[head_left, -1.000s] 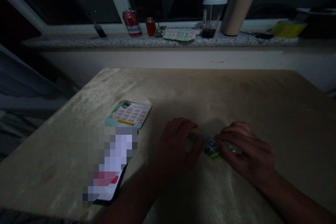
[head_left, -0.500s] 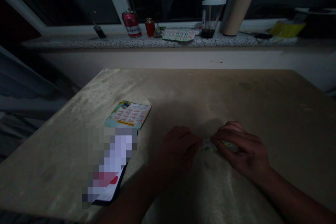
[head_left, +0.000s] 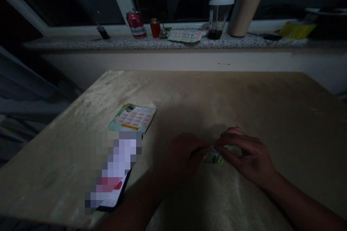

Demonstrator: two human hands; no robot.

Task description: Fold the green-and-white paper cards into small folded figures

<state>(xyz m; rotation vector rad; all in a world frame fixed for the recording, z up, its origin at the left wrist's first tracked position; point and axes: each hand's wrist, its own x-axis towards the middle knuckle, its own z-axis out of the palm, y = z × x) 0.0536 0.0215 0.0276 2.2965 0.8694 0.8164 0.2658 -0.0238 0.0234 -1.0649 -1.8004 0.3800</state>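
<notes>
Lighting is poor and fine detail is limited. The left hand (head_left: 184,153) and right hand (head_left: 249,157) meet over the near-centre of the pale wooden bench (head_left: 217,94). Each is narrowed to a pinch, with thumb and fingertips closed on the small green-and-white printed packet (head_left: 213,157). The packet sits between the two hands. Its upper edge is gripped and its lower part hangs toward the bench; whether it touches the surface cannot be confirmed.

Change noted: a second ago the packet lay flat under both hands, pressed to the bench. It is now raised by its top edge and looks more creased and bunched. Judgement: the handling has passed from flattening to a two-handed fingertip grip along one edge.

Left of the hands, and apart from them, lies a rectangular card with a red-and-white grid (head_left: 133,118). On the far speckled stone windowsill (head_left: 81,43) stand a red drink can (head_left: 136,24), a lidded plastic cup with straw (head_left: 219,16) and a brown cardboard tube (head_left: 248,3).
</notes>
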